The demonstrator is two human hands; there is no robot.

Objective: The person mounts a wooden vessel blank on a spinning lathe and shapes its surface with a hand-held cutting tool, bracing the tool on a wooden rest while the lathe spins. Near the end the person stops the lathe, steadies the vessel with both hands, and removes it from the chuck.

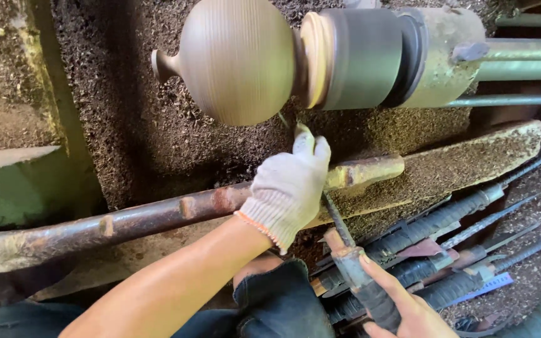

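Note:
A round brown wooden piece (236,59) with a small knob at its left end spins on a lathe, fixed to a dark cylindrical chuck (361,57). My left hand (288,188), in a white knit glove, rests on the rusty tool rest bar (158,216) and presses down on a long metal turning tool (336,222). The tool's tip reaches up toward the underside of the wooden piece, near its junction with the chuck. My bare right hand (402,307) grips the tool's wrapped handle at the lower right.
Several more long metal turning tools (464,231) with wrapped handles lie in a pile at the lower right. Wood shavings (126,112) cover the lathe bed and a board (471,156). A green machine part (14,181) sits at the left. Metal rods (527,69) extend right.

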